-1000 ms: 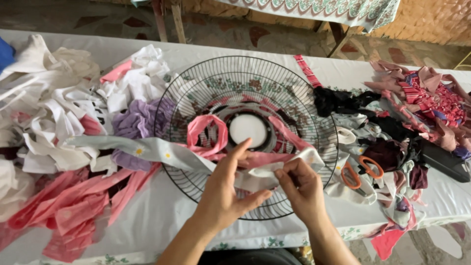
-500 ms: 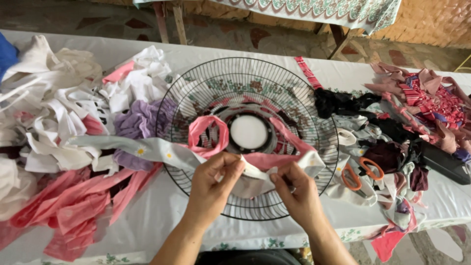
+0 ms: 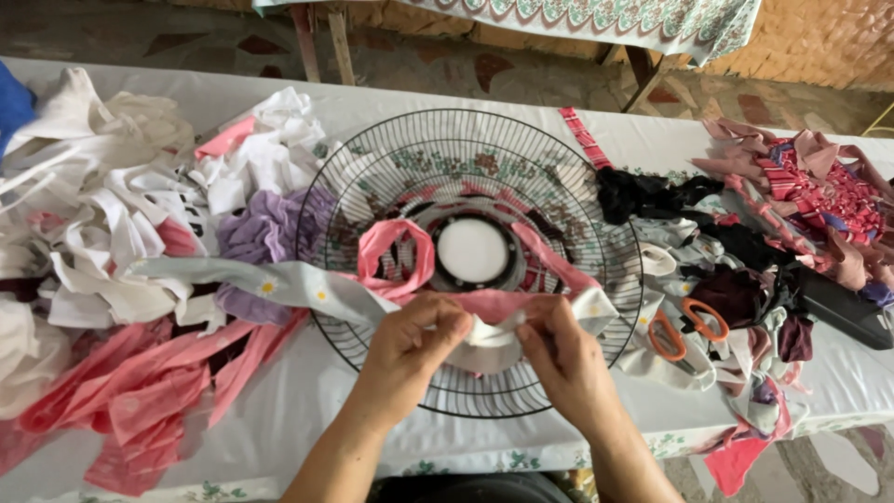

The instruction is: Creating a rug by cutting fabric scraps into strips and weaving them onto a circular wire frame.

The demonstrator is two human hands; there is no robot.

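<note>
Now hands (image 3: 414,349) closer, pinching white strip (image 3: 489,333) tighter

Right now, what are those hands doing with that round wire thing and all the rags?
A person's left hand and right hand pinch a pale fabric strip against a black wire fan guard lying flat on the table. A pink strip is looped around its wires near the white hub. Heaps of cloth scraps lie on both sides, with orange-handled scissors to the right.
</note>
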